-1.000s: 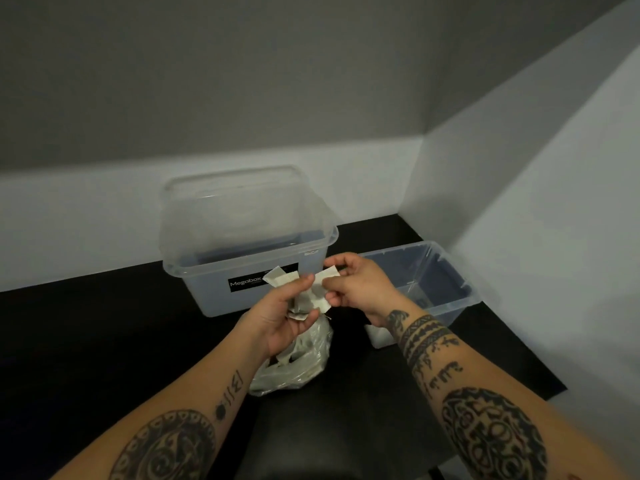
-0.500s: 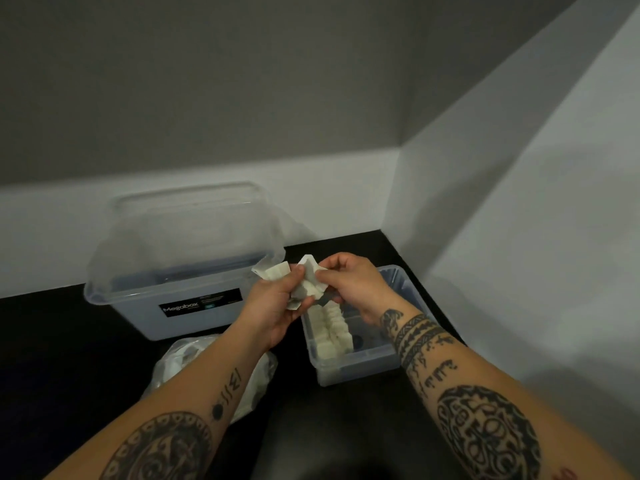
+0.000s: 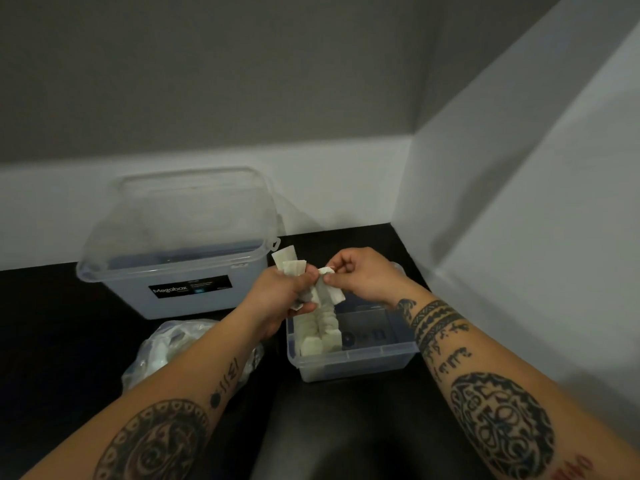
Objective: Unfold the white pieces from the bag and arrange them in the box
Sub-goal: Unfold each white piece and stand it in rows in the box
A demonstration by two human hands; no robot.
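We hold a white piece (image 3: pixel 322 289) between both hands just above the small clear box (image 3: pixel 349 362), which stands on the black counter (image 3: pixel 69 323). Our left hand (image 3: pixel 280 296) is closed around a bunch of folded white pieces (image 3: pixel 289 263), whose ends stick up past the thumb toward the far side of the box. Our right hand (image 3: pixel 363 275) pinches one end of the white piece between thumb and forefinger, over the far rim of the box. Inside the box, at its left end, a stack of white pieces (image 3: pixel 320 332) lies in two rows directly below our hands. The crumpled clear bag (image 3: pixel 166 348) sits left of the box, partly under our left forearm. A larger lidded bin (image 3: pixel 180 258) stands beyond the bag, left of the box.
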